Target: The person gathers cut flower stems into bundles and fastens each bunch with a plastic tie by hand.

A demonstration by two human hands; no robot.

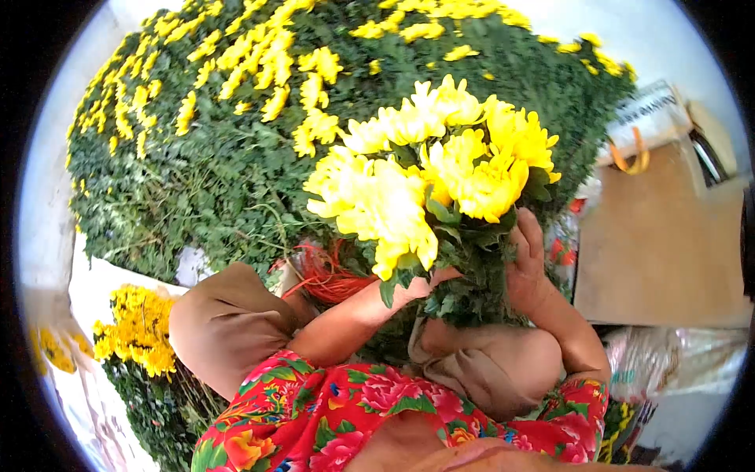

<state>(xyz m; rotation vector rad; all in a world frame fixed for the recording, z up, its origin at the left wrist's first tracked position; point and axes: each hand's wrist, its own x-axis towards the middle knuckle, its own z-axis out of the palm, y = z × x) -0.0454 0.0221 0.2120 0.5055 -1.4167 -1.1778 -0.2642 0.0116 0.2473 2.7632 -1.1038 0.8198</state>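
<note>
A bunch of yellow chrysanthemums [472, 169] stands upright in front of me, blooms on top and green leaves below. My left hand [431, 283] reaches in from the left and is closed around the stems; leaves and petals cover most of its fingers. On the other side, my right hand [528, 263] grips the bunch just under the blooms, its fingers bent against the foliage. Red strings [326, 275] lie in a tangle left of the bunch, beside my left forearm.
A large heap of yellow chrysanthemums [212, 165] with leafy stems fills the space ahead. Another yellow bunch [141, 330] lies at left, near my bent knee [228, 322]. Brown cardboard [661, 244] and an orange-handled bag [649, 118] are at right, with clear plastic wrapping [668, 358] below.
</note>
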